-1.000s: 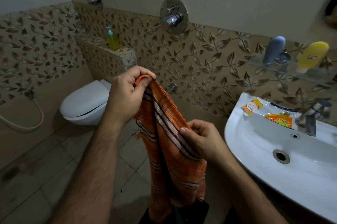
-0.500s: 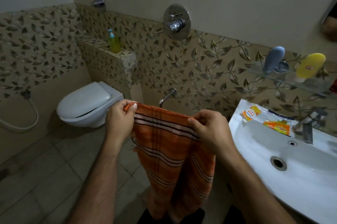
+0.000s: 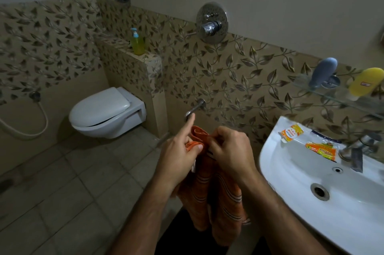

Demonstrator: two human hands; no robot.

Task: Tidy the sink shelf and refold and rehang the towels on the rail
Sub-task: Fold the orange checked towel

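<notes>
Both hands are bunched together on the top edge of the orange striped towel [image 3: 209, 190], held up in front of the person, just left of the white sink [image 3: 311, 202]. The left hand [image 3: 178, 155] has a pinching grip on the towel's edge with its thumb, index finger sticking straight out. The right hand [image 3: 230, 148] is curled round the fabric too. The rest of the towel hangs down in folds between the forearms. A glass shelf [image 3: 340, 99] above the sink carries a grey bottle [image 3: 323, 71] and a yellow bottle [image 3: 365, 80].
</notes>
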